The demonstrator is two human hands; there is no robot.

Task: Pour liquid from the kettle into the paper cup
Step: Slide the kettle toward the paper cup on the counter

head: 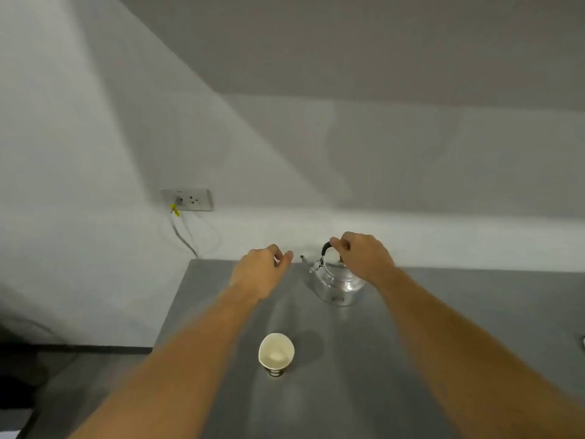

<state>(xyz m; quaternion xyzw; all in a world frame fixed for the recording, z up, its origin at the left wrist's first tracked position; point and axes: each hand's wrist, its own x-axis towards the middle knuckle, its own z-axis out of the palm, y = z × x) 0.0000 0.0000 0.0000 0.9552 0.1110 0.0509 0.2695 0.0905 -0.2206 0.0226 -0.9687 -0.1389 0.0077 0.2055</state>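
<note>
Grey walls met a grey counter (411, 359), with a wall socket (187, 199) at 10 o'clock from the counter's middle and a pale cable (182, 231) hanging from it. Inspected from left to right, 2 bare hands were extended over the far edge.

The left hand (259, 270) hovered loosely curled, fingers partly open, holding nothing and touching nothing, just beside the kettle's spout. The paper cup (276, 354) stood upright and open nearer the body, at 6 o'clock from that hand and well apart from it; it appeared empty. A dark printed band ran round its base, but the wording was too small to read.

The kettle (338, 282), polished metal, sat upright on the counter at 1 o'clock from the cup, spout pointing toward 9 o'clock. The right hand (361, 256) was closed over its dark arched handle, so it was plainly the nearer hand. No brand mark was legible on the kettle.

Judgement: the pour would require carrying the kettle toward 7 o'clock, spout leading, to reach the cup.
</note>
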